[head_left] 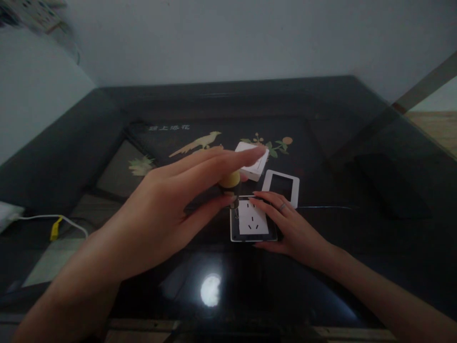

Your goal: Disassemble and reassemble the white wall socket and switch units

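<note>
My left hand point(167, 209) is raised over a dark glossy table point(357, 238). Its thumb and fingers pinch the yellow-and-black handle of a short screwdriver point(230, 186), which stands upright with its tip at the upper left corner of a white wall socket point(253, 221). My right hand point(289, 228) lies over the socket's right edge, fingers pressed on it, a ring on one finger. Just behind lie a white frame plate point(281, 186) and another white switch part point(254, 164).
The table top bears a painted bird point(200, 142) and flower design. A white cable with a yellow clip point(55, 227) lies at the left edge. A pale wall stands behind the table. A lamp's reflection point(210, 289) shines on the near surface.
</note>
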`<state>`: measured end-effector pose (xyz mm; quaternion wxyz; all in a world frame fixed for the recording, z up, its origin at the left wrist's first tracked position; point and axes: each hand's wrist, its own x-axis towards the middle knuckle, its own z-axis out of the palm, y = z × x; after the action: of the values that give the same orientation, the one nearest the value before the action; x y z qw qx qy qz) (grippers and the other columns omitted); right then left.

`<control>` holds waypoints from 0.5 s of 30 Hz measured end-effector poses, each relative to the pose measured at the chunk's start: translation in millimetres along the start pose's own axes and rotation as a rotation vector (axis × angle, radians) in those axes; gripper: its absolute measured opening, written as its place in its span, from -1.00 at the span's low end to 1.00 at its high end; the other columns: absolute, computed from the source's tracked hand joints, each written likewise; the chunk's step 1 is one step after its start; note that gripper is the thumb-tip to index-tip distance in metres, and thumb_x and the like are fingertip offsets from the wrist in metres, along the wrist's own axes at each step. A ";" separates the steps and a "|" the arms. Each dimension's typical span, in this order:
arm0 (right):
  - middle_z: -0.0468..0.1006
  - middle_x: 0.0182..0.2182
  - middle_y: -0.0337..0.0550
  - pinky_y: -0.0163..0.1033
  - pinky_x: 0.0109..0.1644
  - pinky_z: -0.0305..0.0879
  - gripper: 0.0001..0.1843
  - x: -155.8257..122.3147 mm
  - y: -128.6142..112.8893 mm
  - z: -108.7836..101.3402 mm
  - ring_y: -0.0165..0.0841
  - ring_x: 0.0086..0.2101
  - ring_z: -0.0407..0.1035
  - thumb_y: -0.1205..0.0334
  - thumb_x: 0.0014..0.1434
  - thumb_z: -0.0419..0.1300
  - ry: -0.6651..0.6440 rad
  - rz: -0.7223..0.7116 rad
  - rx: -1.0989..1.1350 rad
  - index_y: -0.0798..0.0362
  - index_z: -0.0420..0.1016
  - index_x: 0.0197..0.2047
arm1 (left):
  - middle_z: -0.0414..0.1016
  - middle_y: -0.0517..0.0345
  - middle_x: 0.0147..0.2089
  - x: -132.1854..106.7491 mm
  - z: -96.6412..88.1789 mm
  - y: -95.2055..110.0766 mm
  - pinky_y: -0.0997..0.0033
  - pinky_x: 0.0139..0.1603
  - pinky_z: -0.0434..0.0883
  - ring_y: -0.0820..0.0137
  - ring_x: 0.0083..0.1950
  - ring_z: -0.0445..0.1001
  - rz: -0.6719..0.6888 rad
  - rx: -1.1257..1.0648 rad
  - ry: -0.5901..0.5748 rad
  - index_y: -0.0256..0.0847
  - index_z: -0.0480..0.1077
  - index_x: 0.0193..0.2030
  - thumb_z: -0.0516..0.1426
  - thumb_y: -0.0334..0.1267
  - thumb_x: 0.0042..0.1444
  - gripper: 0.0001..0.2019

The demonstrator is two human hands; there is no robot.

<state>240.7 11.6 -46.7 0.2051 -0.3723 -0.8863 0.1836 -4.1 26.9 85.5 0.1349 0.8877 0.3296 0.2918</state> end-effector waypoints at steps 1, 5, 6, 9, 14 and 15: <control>0.18 0.26 0.17 0.28 0.24 0.21 -0.09 -0.1 0.0 -0.1 0.04 0.24 0.12 0.15 0.05 0.37 0.002 -0.002 -0.003 -0.02 -0.02 0.35 | 0.51 0.14 0.09 -0.2 1.3 -0.9 0.42 0.06 0.47 0.38 -0.01 0.53 0.010 0.021 0.032 -0.09 0.26 0.26 0.13 -0.39 0.24 -0.54; 0.18 0.27 0.16 0.29 0.23 0.22 -0.09 -0.2 0.4 -0.8 0.05 0.24 0.13 0.14 0.05 0.36 -0.006 -0.005 -0.003 -0.04 -0.02 0.36 | 0.54 0.18 -0.14 1.4 10.0 -4.8 0.47 -0.15 0.49 0.41 -0.21 0.53 0.103 0.151 0.178 -0.12 0.41 0.00 0.25 -0.30 0.16 -0.74; 0.18 0.27 0.15 0.30 0.23 0.21 -0.09 -0.1 0.5 -1.0 0.06 0.24 0.13 0.13 0.06 0.36 -0.007 -0.005 0.001 -0.06 -0.03 0.36 | 0.54 0.17 -0.16 1.8 10.6 -4.5 0.47 -0.15 0.48 0.41 -0.21 0.53 0.110 0.164 0.175 -0.13 0.43 -0.06 0.25 -0.28 0.17 -0.79; 0.18 0.27 0.16 0.30 0.24 0.20 -0.09 0.3 0.2 -1.4 0.05 0.25 0.12 0.13 0.08 0.34 0.002 -0.015 0.004 -0.05 -0.03 0.38 | 0.53 0.11 -0.03 1.2 5.0 0.0 0.44 -0.02 0.48 0.34 -0.03 0.53 0.078 0.107 0.076 -0.12 0.41 0.02 0.20 -0.28 0.22 -0.77; 0.21 0.26 0.14 0.31 0.24 0.18 -0.08 0.5 -0.4 -1.4 0.05 0.25 0.12 0.14 0.08 0.33 0.014 -0.013 0.004 -0.05 -0.05 0.39 | 0.56 0.21 0.04 -3.3 -7.7 5.1 0.41 0.04 0.48 0.34 -0.01 0.57 0.025 0.013 -0.075 0.03 0.28 0.23 0.10 -0.38 0.26 -0.58; 0.21 0.26 0.14 0.31 0.24 0.18 -0.08 0.4 -0.4 -1.3 0.05 0.25 0.12 0.14 0.08 0.33 0.009 -0.007 0.003 -0.06 -0.05 0.40 | 0.58 0.23 -0.02 -3.5 -7.4 4.5 0.42 0.00 0.49 0.35 -0.07 0.59 0.019 0.024 -0.061 0.03 0.30 0.21 0.12 -0.35 0.26 -0.60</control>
<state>240.8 11.9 -45.4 0.2105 -0.3697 -0.8865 0.1823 -8.5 21.6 91.8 0.1313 0.9009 0.3204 0.2618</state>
